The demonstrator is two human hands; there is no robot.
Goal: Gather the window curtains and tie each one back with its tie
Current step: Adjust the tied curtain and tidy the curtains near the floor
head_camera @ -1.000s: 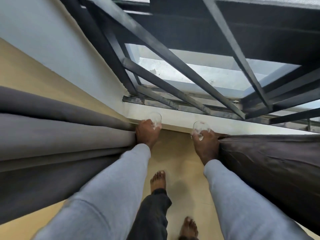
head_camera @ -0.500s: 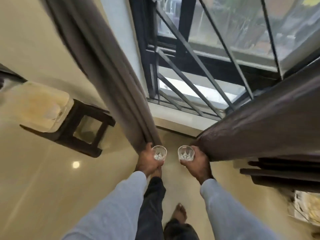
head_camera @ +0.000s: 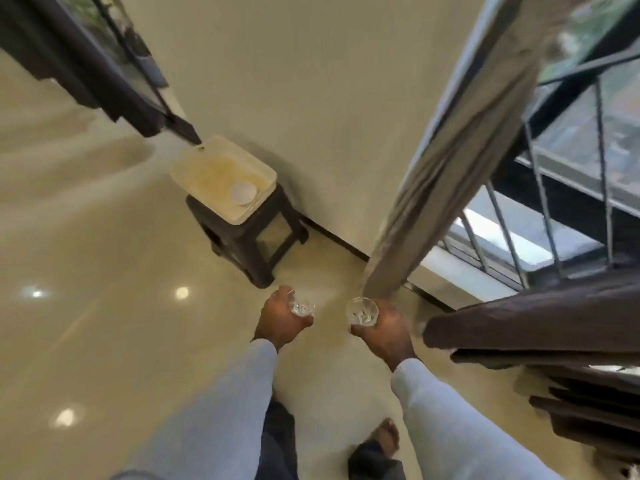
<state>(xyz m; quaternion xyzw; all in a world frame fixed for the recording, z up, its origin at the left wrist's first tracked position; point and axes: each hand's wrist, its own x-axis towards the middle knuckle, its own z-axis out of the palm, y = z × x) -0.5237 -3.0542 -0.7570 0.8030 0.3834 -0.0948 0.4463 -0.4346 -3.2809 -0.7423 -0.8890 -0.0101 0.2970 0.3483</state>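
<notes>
Clear cut-glass tumblers fill both hands: left hand [head_camera: 278, 323] grips one [head_camera: 302, 307], right hand [head_camera: 382, 332] the other [head_camera: 361, 310], probably bound for the white tray [head_camera: 221, 176], freeing them for the grey curtain [head_camera: 460, 161].

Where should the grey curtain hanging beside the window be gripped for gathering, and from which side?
Probably low on the grey curtain, above its hem, coming from the room side: it hangs as a narrow bunched column there, and the window grille blocks the far side. Both the left hand and right hand hold glasses.
</notes>
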